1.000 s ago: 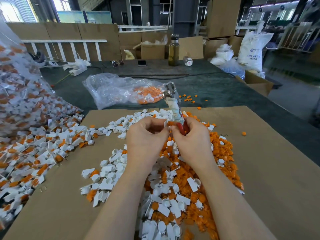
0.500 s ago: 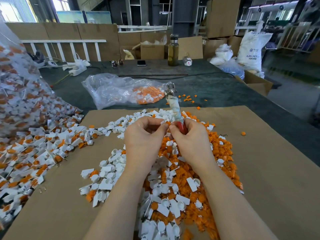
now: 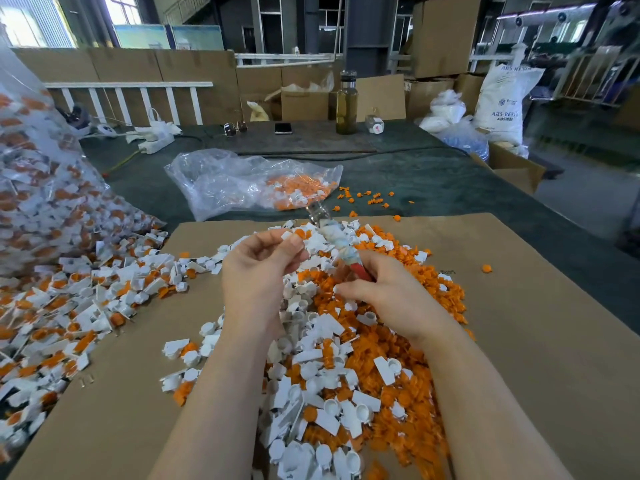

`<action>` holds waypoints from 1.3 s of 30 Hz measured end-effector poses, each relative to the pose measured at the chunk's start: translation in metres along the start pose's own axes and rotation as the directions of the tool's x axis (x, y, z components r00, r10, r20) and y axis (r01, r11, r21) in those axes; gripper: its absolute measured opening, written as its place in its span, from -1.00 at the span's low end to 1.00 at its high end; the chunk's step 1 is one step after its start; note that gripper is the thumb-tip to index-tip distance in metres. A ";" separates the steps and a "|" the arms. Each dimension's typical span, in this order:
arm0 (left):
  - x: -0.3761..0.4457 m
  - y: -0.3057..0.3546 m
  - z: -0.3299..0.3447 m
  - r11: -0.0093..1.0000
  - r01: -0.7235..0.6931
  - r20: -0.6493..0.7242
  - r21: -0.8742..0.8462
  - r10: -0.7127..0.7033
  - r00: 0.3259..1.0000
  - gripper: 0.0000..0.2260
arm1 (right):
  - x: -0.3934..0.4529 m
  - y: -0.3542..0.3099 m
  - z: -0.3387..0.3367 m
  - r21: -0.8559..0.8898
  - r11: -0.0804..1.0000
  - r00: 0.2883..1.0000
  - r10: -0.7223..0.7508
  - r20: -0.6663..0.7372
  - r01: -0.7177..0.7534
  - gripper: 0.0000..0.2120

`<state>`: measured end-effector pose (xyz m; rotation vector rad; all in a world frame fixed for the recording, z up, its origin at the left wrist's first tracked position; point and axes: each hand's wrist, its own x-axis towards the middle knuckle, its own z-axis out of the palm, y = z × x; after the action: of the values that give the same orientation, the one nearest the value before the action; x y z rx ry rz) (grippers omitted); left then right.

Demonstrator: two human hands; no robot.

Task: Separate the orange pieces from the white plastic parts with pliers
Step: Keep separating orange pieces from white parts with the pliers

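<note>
While our left hand (image 3: 258, 268) pinches a light, stiff white part (image 3: 287, 235) at twelve o'clock of the pile (image 3: 346, 358), our right hand (image 3: 384, 289) grips the pliers (image 3: 337, 242) by their handles; we judge its rim the best hold.

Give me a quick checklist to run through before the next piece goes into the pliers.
1. Pliers in hand: ok. The right hand grips the pliers by the red handle, tip pointing away.
2. Plier jaws free: cannot tell; the tip is blurred.
3. Left hand ready: not ok. It pinches a white plastic part between thumb and fingers.
4. Orange piece out of that part: cannot tell; only white shows.
5. Unsorted stock in reach: ok. Mixed parts spill from the big bag on the left.
6. Drop spot: ok. The sorted pile lies on the cardboard sheet between the forearms.
</note>
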<state>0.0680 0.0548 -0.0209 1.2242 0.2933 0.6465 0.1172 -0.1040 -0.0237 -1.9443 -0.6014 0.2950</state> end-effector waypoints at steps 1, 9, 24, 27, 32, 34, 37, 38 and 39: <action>0.001 0.000 -0.001 1.000 -0.003 -0.001 -0.003 0.003 1.000 -0.93 | 0.000 0.000 0.000 -0.020 1.000 1.000 0.003 0.028 -0.002 -0.90; 0.004 0.003 -0.007 1.000 -0.029 0.038 0.007 0.029 0.999 -0.92 | -0.001 0.002 -0.001 -0.088 0.996 0.987 0.027 0.161 -0.013 -0.74; 0.004 0.004 -0.007 0.998 -0.022 0.028 -0.056 0.024 0.999 -0.91 | 0.000 -0.001 0.009 -0.256 0.960 0.992 -0.094 0.081 0.112 -0.84; 0.005 0.004 -0.008 0.998 -0.008 0.024 -0.059 0.009 1.000 -0.91 | 0.001 0.000 0.010 -0.280 0.953 0.992 -0.100 0.075 0.117 -0.85; 0.007 0.005 -0.015 0.990 0.102 0.036 -0.093 -0.099 0.994 -0.93 | 0.003 0.003 0.015 -0.315 0.943 0.994 -0.101 0.048 0.111 -0.93; 0.010 0.007 -0.022 0.970 0.175 -0.001 -0.171 -0.177 0.984 -0.94 | 0.004 0.005 0.016 -0.351 0.930 0.993 -0.117 0.000 0.109 -0.95; 0.021 0.012 -0.040 0.885 0.244 -0.182 -0.397 -0.336 0.924 -0.89 | 0.006 0.008 0.015 -0.374 0.922 0.985 -0.147 -0.093 0.103 -0.92; 0.024 0.013 -0.047 0.841 0.228 -0.239 -0.491 -0.381 0.893 -0.85 | 0.007 0.009 0.013 -0.375 0.922 0.981 -0.150 -0.120 0.095 -0.91; 0.028 0.015 -0.054 0.791 0.195 -0.273 -0.580 -0.414 0.868 -0.82 | 0.007 0.010 0.012 -0.372 0.924 0.978 -0.148 -0.149 0.083 -0.91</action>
<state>0.0564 0.1162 -0.0214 0.4758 0.5921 0.6209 0.1207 -0.0941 -0.0376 -2.2502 -0.6886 -0.0704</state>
